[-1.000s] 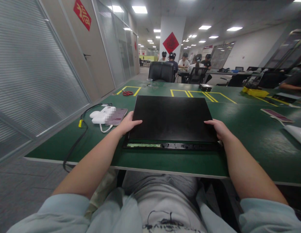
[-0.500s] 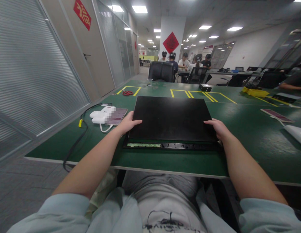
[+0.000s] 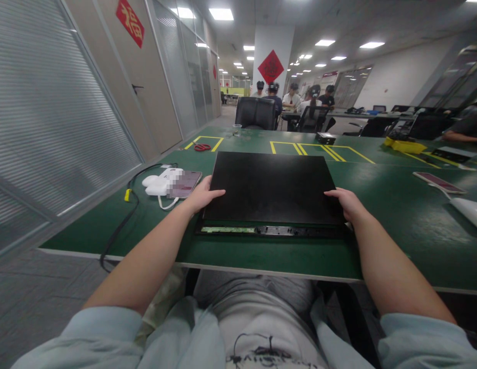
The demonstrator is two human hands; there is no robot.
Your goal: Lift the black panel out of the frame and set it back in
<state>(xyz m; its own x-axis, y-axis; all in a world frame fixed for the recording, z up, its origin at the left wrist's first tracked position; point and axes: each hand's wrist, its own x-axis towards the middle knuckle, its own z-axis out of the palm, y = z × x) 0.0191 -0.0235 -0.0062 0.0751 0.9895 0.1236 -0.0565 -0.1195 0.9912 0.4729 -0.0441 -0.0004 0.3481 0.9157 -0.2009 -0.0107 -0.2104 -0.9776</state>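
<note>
A flat black panel lies between my two hands over the green table. My left hand grips its left edge, thumb on the top face and the other fingers hidden beneath. On the right edge, my right hand holds it the same way. Along the near side, below the panel, a dark frame shows a strip with a green circuit board at its left and black parts at its right.
Left of the panel are a white device, a phone and a black cable. Red scissors and a clear cup lie farther back. A phone and white object are at right. People sit behind.
</note>
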